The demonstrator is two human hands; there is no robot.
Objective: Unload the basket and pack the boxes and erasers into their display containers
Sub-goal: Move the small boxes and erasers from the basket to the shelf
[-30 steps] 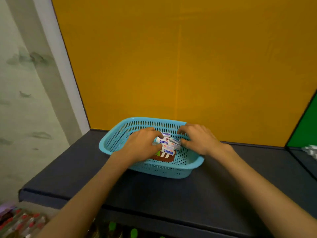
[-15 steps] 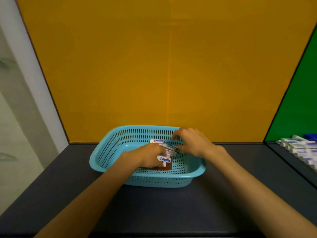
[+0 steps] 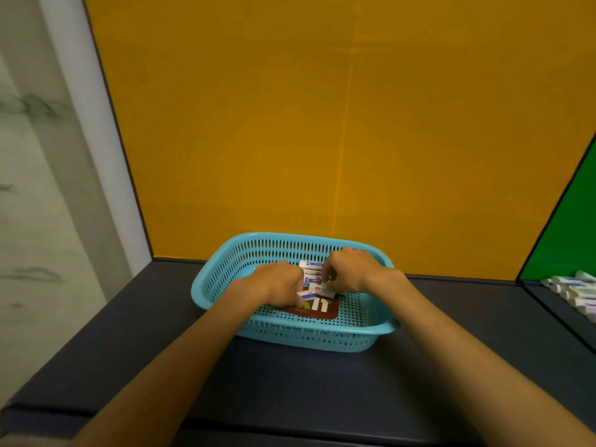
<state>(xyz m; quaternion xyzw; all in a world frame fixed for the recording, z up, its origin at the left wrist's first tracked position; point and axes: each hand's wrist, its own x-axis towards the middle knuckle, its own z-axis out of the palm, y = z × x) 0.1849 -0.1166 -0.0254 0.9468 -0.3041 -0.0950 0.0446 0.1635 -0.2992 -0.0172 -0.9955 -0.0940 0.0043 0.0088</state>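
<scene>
Turquoise plastic basket (image 3: 225, 279) held the erasers (image 3: 313, 276), heaped at its middle. My left hand (image 3: 277, 285) and right hand (image 3: 350, 272) each pinched one. I judged them light, firm and paper-sleeved, best gripped across the short sides.

Scene is dimly, evenly lit w/ a warm cast; no glare is seen. Soft shadow is cast under the basket (image 3: 293, 330) onto the bench (image 3: 129, 350). Left wall is smeared by blur; straight edges are bowed by wide-angle distortion.
</scene>
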